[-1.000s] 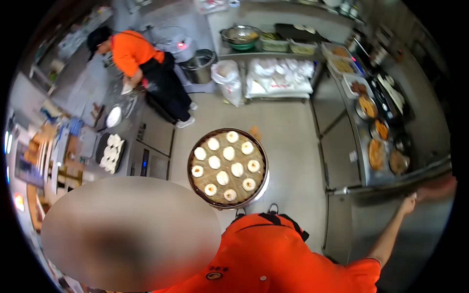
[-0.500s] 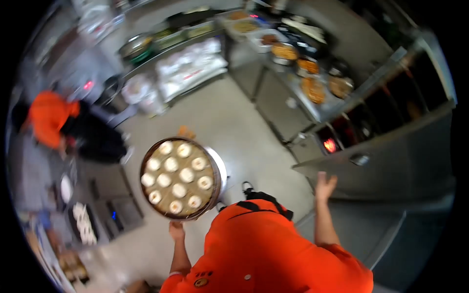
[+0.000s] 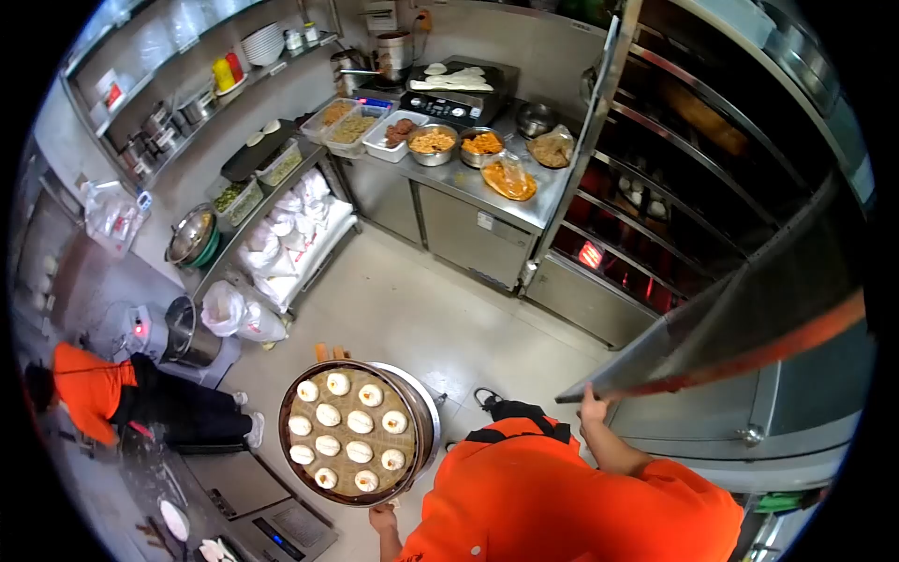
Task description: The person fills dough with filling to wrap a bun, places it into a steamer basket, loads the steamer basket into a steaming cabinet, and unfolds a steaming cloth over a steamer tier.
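Observation:
Below and left of my body is a round steamer [image 3: 289,448] with a lined base and several white buns [image 3: 360,422] spaced out on it. My left hand [image 3: 382,519] is at its near rim with curled fingers, partly hidden by the rim. Over on the right, my right hand [image 3: 592,409] is closed on the free edge of a large metal cabinet door [image 3: 721,323]. The door stands open, showing dark shelves [image 3: 646,201] with a red glow low inside.
Under the steamer is a round metal base [image 3: 433,412]. A steel counter [image 3: 440,183] bears bowls and tubs of fillings beside a hob [image 3: 459,94]. A co-worker in orange [image 3: 94,384] bends over the left worktop, near a mixer bowl [image 3: 192,332]. White sacks [image 3: 300,234] fill a low shelf.
My right hand has gone from spread fingers to closing on the door's edge. The door has swung wider, showing more shelves. The view has tilted up; my left hand stays by the steamer's rim.

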The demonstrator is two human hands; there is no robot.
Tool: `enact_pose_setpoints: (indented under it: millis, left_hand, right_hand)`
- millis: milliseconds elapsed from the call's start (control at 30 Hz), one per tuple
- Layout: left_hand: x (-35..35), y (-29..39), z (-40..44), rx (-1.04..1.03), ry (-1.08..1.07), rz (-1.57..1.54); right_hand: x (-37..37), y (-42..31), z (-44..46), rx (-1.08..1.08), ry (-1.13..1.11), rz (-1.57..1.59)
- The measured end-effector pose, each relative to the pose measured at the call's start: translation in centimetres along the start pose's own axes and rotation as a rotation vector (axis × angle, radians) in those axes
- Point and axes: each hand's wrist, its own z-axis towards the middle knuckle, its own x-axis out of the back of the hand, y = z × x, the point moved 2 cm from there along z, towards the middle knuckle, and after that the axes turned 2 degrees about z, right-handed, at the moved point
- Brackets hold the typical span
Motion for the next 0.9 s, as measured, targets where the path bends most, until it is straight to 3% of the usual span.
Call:
enact_pose_setpoints:
  millis: [33,100,133,200,233,300,467,567,633,700,767,800,867,900]
  left_hand:
    - [0.0,-0.2,0.3,-0.013,0.019,-0.015]
    - [0.1,-1.1,0.0,-0.235,0.284,0.751]
    - [0.2,-1.4,-1.0,-0.057,0.337,0.862]
    - [0.1,-1.1,-1.2,-0.13,0.353,0.937]
    - [-0.2,-0.7,-1.5,-0.076,0.34,0.952]
    - [-0.6,-0.5,-1.5,0.018,0.366,0.885]
    - [-1.7,1.0,-3.5,0.055,0.422,0.957]
    - [-1.5,1.5,-5.5,0.073,0.445,0.908]
    - [-1.3,1.4,-6.8,0.075,0.467,0.867]
    - [-0.9,0.3,-8.8,0.221,0.51,0.877]
    - [-0.4,-1.0,-10.1,0.229,0.563,0.846]
    - [0.1,-2.3,-11.3,0.25,0.594,0.841]
    - [0.6,-3.9,-12.9,0.309,0.587,0.727]
    - [0.9,-4.8,-13.4,0.354,0.554,0.631]
  right_hand:
    - [1.1,-0.1,-0.7,-0.048,-0.006,0.022]
    - [4.0,-2.1,-3.5,-0.218,-0.084,0.04]
    - [5.0,-3.2,-5.0,-0.29,-0.091,0.041]
    - [6.5,-2.8,-6.9,-0.36,-0.011,0.039]
    - [6.6,-1.8,-7.1,-0.359,0.082,0.055]
    - [7.0,-0.1,-6.2,-0.402,0.051,0.006]
    - [4.1,0.6,-2.2,-0.469,-0.473,-0.244]
    - [-2.8,-2.8,0.3,-0.29,-0.809,-0.35]
    - [-10.0,-7.2,1.1,-0.078,-0.936,-0.316]
    - [-17.4,-13.7,-0.5,0.141,-1.01,-0.237]
    - [-22.4,-24.7,-10.4,0.441,-1.015,-0.222]
    - [-26.9,-27.9,-12.4,0.477,-1.243,-0.088]
    - [-24.7,-41.0,-27.5,0.576,-1.441,0.084]
    - [-24.1,-45.5,-34.0,0.512,-1.411,0.25]
